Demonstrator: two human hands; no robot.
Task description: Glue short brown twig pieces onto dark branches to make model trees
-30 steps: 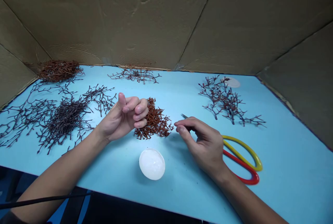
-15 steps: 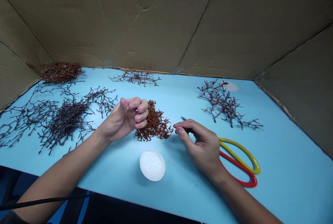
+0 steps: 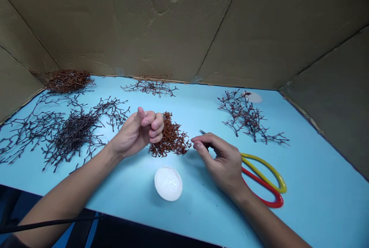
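1. View from the head camera: left hand (image 3: 137, 134), fingers curled together, thumb raised beside them, nothing visible between them; knuckles just beside the rust-brown twig pile (image 3: 170, 136), mid-desk.
2. Right hand (image 3: 223, 161), clamped on metal tweezers (image 3: 202, 132), only the tip showing past the fingers, near the same pile.
3. Around: blue desk (image 3: 314, 198); white round dish (image 3: 168, 183) in front of the pile; red-and-yellow plastic loops (image 3: 263, 179) just beside the right hand.
4. Farther off: dark twig heap (image 3: 72, 133) left of the left hand; brown twig clump (image 3: 68, 81) in the back corner; thin sprig (image 3: 151, 86) along the back edge; dark branches (image 3: 245, 115) over a pale disc (image 3: 254, 97); cardboard walls (image 3: 173, 29) behind.
5. Against the earlier frame: left thumb closer to the fingers; right hand slightly farther left; pile unchanged.
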